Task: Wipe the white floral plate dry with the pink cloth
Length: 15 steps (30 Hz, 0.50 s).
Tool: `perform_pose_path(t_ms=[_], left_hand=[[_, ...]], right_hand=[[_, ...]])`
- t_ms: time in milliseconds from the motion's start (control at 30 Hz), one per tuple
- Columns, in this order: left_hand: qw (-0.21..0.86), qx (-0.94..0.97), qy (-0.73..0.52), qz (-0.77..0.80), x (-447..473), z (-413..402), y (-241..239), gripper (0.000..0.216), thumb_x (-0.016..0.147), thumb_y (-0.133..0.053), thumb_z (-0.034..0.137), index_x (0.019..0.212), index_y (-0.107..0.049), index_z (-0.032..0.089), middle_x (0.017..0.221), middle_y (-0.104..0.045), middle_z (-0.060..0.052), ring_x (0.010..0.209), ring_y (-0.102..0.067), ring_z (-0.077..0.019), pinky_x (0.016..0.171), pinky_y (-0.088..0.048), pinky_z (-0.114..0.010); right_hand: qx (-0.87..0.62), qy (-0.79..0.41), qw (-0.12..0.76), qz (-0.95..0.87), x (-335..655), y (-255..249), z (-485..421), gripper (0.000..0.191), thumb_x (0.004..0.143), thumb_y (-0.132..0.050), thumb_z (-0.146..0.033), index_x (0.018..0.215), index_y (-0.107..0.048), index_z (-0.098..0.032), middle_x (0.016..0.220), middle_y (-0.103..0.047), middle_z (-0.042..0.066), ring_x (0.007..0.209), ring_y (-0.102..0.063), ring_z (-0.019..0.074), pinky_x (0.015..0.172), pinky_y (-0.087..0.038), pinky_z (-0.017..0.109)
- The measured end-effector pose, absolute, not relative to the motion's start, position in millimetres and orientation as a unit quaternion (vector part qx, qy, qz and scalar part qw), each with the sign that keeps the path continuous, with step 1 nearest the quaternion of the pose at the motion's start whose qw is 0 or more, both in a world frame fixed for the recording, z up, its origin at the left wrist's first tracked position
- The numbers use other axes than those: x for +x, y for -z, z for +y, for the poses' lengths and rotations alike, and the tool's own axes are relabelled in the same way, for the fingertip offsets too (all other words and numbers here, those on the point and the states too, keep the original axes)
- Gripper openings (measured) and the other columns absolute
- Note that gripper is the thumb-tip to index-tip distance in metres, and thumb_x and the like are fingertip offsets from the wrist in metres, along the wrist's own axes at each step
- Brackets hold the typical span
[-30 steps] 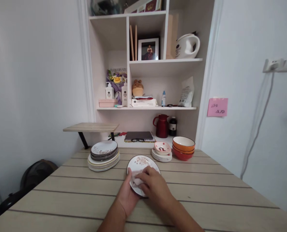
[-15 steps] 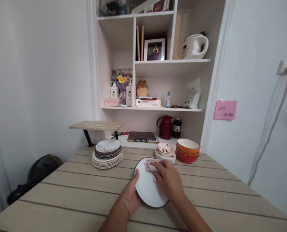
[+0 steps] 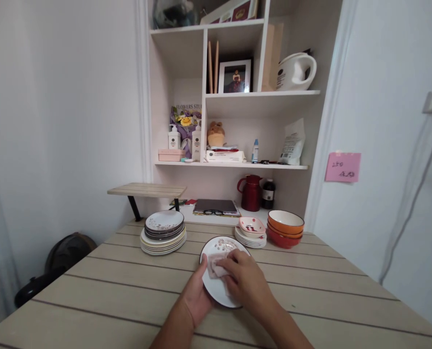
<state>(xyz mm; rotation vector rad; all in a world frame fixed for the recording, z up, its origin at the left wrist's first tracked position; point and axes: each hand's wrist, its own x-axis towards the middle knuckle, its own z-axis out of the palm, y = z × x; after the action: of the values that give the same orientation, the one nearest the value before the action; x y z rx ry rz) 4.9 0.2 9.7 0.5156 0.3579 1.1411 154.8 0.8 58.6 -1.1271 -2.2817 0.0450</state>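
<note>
My left hand point(image 3: 195, 296) grips the near-left rim of a white plate point(image 3: 216, 291) with a dark edge and a pink floral pattern, held just above the wooden table point(image 3: 129, 286). Over the plate's face lies my right hand point(image 3: 245, 281), its fingers closed on a small pale pink cloth point(image 3: 214, 264) that presses against the plate. The plate's right part is hidden under my right hand.
A stack of plates point(image 3: 163, 233) stands at the back left of the table. At the back right sit a stack of small dishes point(image 3: 251, 231) and stacked orange and red bowls point(image 3: 285, 227). Behind them are shelves with a red jug point(image 3: 251, 192), bottles and boxes.
The plate has tipped from steeply tilted toward me to flatter, showing its floral pattern again. My right hand with the cloth moved from the plate's far edge back toward its middle.
</note>
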Motion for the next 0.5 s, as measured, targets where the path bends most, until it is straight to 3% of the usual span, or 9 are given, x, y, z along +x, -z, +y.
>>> perform_pose_path(t_ms=[267,500], left_hand=[[0.809,0.281,-0.483,0.182,14,-9,-14,0.056,0.087,-0.055,0.053,0.124,-0.060,0.011,0.098,-0.075,-0.014,0.099,-0.068,-0.0282,0.096,-0.041,-0.038],[0.813,0.278,-0.475,0.187,12,-4,-7,0.060,0.087,-0.054,0.055,0.123,-0.060,0.008,0.103,-0.074,-0.015,0.105,-0.066,-0.0286,0.099,-0.039,-0.037]], right_hand=[[-0.466,0.014,0.338,-0.817,159,-59,7,0.034,0.084,-0.053,-0.022,0.112,-0.069,-0.034,0.105,-0.062,0.006,0.099,-0.056,0.0230,0.084,-0.043,0.036],[-0.485,0.007,0.359,-0.798,164,-57,13,0.034,0.085,-0.050,-0.024,0.113,-0.069,-0.030,0.107,-0.061,0.006,0.097,-0.058,0.0222,0.082,-0.046,0.034]])
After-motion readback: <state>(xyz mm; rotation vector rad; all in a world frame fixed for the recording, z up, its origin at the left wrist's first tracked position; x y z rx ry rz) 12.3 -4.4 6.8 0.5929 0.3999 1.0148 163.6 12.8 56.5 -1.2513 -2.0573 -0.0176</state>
